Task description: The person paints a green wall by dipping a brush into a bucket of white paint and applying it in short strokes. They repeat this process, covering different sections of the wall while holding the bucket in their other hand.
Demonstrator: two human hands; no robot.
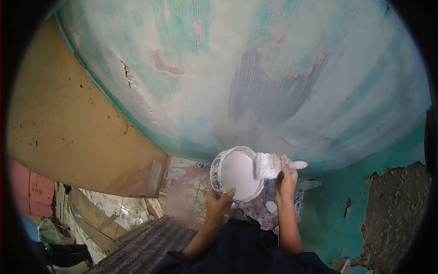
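Left hand (221, 203) is clamped on the near-left side of the bucket (216, 176), thumb hooked over the rim. Probably done that way because one hand has to take the whole weight, and the mouth faces up so the white paint (239, 176) stays in, lol.

Right hand (285, 180) is closed around the brush (268, 166), fingers wrapped where the head meets the handle. Choking up like that likely gives better control of such a wide, caked head. It sits at the bucket's right edge, bristles pointing left, handle sticking out right; my guess is that's so drips land inside. Can't tell from here if it's touching the rim.

Both are right in front of the person, just near of the patchy wall (191, 109), which has a darker grey patch (269, 91) straight ahead. Big tan board (82, 114) over on the left.
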